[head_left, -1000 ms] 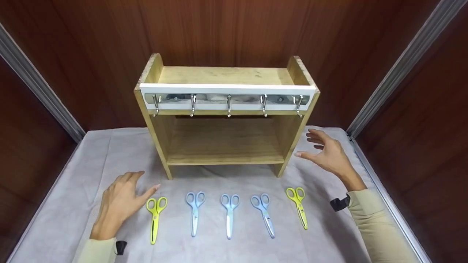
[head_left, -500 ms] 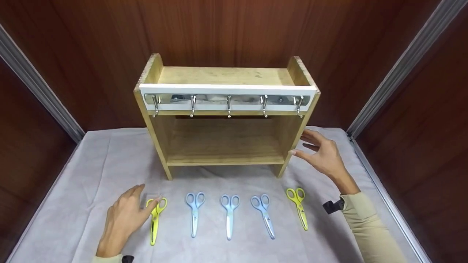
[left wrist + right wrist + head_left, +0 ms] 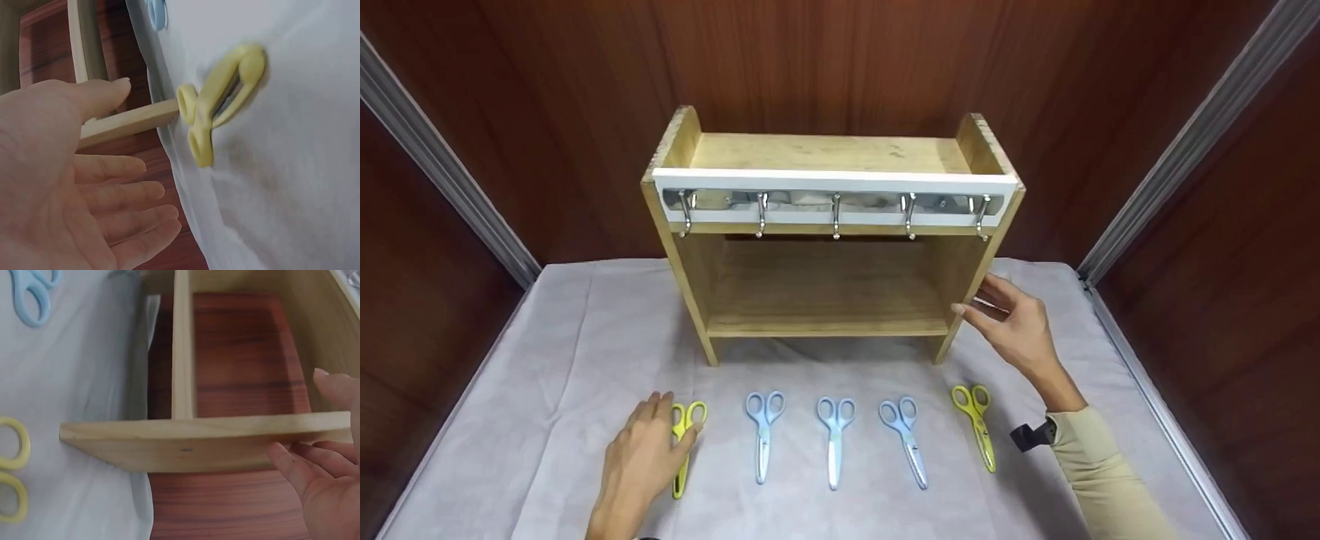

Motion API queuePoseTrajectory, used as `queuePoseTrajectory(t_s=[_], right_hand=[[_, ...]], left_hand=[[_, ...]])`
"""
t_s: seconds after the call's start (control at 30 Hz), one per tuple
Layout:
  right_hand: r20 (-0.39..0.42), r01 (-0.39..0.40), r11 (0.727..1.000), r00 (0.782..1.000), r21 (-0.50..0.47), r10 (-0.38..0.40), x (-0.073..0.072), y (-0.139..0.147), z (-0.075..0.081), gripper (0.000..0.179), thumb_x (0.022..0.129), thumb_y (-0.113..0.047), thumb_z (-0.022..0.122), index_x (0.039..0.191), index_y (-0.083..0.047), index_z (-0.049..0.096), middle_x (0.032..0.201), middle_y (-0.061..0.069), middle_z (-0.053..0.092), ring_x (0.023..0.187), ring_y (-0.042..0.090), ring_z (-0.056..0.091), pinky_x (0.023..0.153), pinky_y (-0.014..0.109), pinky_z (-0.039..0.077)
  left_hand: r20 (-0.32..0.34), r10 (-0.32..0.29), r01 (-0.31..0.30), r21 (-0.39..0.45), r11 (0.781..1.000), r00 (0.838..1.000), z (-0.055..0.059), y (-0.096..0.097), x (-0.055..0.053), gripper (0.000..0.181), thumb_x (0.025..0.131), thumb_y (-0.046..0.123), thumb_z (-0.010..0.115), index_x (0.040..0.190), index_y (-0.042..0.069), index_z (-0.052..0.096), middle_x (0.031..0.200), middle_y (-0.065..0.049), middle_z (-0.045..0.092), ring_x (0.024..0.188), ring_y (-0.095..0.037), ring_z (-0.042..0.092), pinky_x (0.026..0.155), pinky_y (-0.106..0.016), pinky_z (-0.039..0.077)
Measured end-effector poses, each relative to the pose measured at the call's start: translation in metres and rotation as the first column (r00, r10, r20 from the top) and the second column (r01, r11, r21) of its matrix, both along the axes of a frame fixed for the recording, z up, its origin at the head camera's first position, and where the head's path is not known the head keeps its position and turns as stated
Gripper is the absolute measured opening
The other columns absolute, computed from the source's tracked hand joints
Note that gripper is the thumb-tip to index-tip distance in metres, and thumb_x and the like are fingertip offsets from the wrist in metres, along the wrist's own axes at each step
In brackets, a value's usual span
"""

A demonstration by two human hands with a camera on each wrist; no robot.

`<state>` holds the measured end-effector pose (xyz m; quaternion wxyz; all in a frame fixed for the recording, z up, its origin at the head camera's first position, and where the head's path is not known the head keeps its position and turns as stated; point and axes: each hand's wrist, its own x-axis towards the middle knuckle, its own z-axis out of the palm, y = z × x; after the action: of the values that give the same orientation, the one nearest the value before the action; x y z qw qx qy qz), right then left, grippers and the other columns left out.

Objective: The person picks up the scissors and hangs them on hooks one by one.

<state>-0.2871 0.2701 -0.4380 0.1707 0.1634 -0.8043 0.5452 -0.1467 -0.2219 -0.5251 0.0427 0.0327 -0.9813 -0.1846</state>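
A wooden shelf stands upright, with a white rail of metal hooks along its upper front. My right hand holds the shelf's right side panel, fingers on the outer face and thumb at the front edge. Over the leftmost yellow-green scissors hovers my left hand, hiding part of one handle. In the left wrist view its fingers are spread and relaxed, apart from the scissors. Light-blue scissors lie in the middle of the row, and other yellow-green scissors at its right end.
A pale grey cloth covers the table under the shelf and scissors. Brown wood-grain panels wall in the back and both sides, with metal strips at the corners. More light-blue scissors flank the middle pair.
My right hand has moved left from beside the shelf onto its side panel. My left hand has moved right and toward me, over the leftmost scissors. The view has shifted slightly.
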Motion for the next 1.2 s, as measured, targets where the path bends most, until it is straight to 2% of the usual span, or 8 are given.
queuePoseTrajectory(t_s=[0.07, 0.27, 0.47, 0.6, 0.73, 0.83, 1.03, 1.2], right_hand=[[-0.01, 0.017, 1.0, 1.0, -0.002, -0.017, 0.0, -0.002, -0.001, 0.055, 0.087, -0.005, 0.085, 0.139, -0.001, 0.066, 0.129, 0.022, 0.074, 0.115, 0.013, 0.075, 0.094, 0.026, 0.061], [-0.058, 0.109, 0.994, 0.992, 0.025, -0.108, 0.003, -0.009, -0.001, 0.053, 0.089, -0.007, 0.083, 0.139, -0.001, 0.066, 0.13, 0.021, 0.074, 0.12, 0.034, 0.073, 0.096, 0.023, 0.059], [-0.113, 0.156, 0.986, 0.982, 0.054, -0.149, 0.004, -0.018, 0.001, 0.042, 0.093, -0.01, 0.08, 0.132, 0.002, 0.07, 0.124, 0.021, 0.076, 0.113, 0.035, 0.076, 0.095, 0.03, 0.06], [-0.142, 0.19, 0.979, 0.974, 0.072, -0.178, 0.004, -0.021, 0.0, 0.036, 0.094, -0.011, 0.079, 0.127, 0.002, 0.073, 0.118, 0.02, 0.079, 0.107, 0.034, 0.078, 0.092, 0.03, 0.06], [-0.15, 0.22, 0.972, 0.967, 0.079, -0.206, 0.003, -0.023, 0.0, 0.034, 0.095, -0.011, 0.078, 0.126, 0.003, 0.074, 0.116, 0.02, 0.079, 0.106, 0.034, 0.078, 0.09, 0.029, 0.06], [-0.15, 0.232, 0.97, 0.964, 0.078, -0.219, 0.002, -0.024, -0.001, 0.033, 0.095, -0.01, 0.076, 0.126, 0.003, 0.073, 0.117, 0.021, 0.078, 0.106, 0.034, 0.078, 0.089, 0.023, 0.06], [-0.153, 0.246, 0.967, 0.96, 0.072, -0.233, 0.002, -0.023, -0.003, 0.029, 0.095, -0.004, 0.074, 0.122, 0.006, 0.074, 0.114, 0.022, 0.079, 0.103, 0.034, 0.078, 0.084, 0.004, 0.055], [-0.16, 0.248, 0.967, 0.959, 0.066, -0.235, 0.002, -0.023, -0.003, 0.028, 0.095, -0.002, 0.074, 0.121, 0.006, 0.074, 0.112, 0.023, 0.079, 0.102, 0.035, 0.078, 0.082, 0.002, 0.054]], left_hand=[[0.008, 0.0, 0.0, -0.01, 1.0, 1.0, -0.001, 0.004, 0.0, 0.072, 0.098, 0.036, 0.071, 0.146, -0.013, 0.05, 0.15, -0.04, 0.05, 0.139, -0.058, 0.049, 0.106, -0.07, 0.049], [0.016, 0.0, 0.001, -0.065, 0.998, 1.0, -0.004, 0.01, 0.002, 0.074, 0.097, 0.035, 0.073, 0.145, -0.016, 0.049, 0.146, -0.043, 0.051, 0.136, -0.062, 0.05, 0.104, -0.071, 0.05], [0.063, 0.011, -0.005, -0.087, 0.996, 0.998, -0.008, 0.013, 0.004, 0.073, 0.096, 0.034, 0.073, 0.144, -0.016, 0.049, 0.143, -0.042, 0.054, 0.133, -0.061, 0.053, 0.099, -0.07, 0.053], [0.088, -0.004, 0.013, -0.109, 0.994, 0.996, -0.011, 0.015, 0.006, 0.069, 0.095, 0.032, 0.075, 0.137, -0.019, 0.053, 0.127, -0.037, 0.064, 0.106, -0.053, 0.067, 0.078, -0.061, 0.061], [0.069, -0.003, 0.013, -0.149, 0.989, 0.998, -0.012, 0.018, 0.004, 0.07, 0.094, 0.031, 0.076, 0.13, -0.025, 0.053, 0.114, -0.034, 0.067, 0.086, -0.044, 0.068, 0.065, -0.053, 0.06], [0.073, 0.018, -0.006, -0.155, 0.988, 0.997, -0.013, 0.02, 0.001, 0.076, 0.095, 0.032, 0.075, 0.133, -0.028, 0.048, 0.118, -0.04, 0.064, 0.092, -0.05, 0.067, 0.068, -0.057, 0.06], [0.129, 0.036, -0.018, -0.144, 0.989, 0.991, -0.014, 0.021, -0.002, 0.08, 0.099, 0.032, 0.068, 0.14, -0.03, 0.039, 0.142, -0.051, 0.048, 0.129, -0.064, 0.054, 0.088, -0.068, 0.058], [0.001, 0.014, -0.013, -0.175, 0.984, 1.0, -0.019, 0.022, -0.001, 0.069, 0.098, 0.025, 0.069, 0.132, -0.031, 0.047, 0.128, -0.048, 0.059, 0.115, -0.061, 0.063, 0.076, -0.064, 0.061]])
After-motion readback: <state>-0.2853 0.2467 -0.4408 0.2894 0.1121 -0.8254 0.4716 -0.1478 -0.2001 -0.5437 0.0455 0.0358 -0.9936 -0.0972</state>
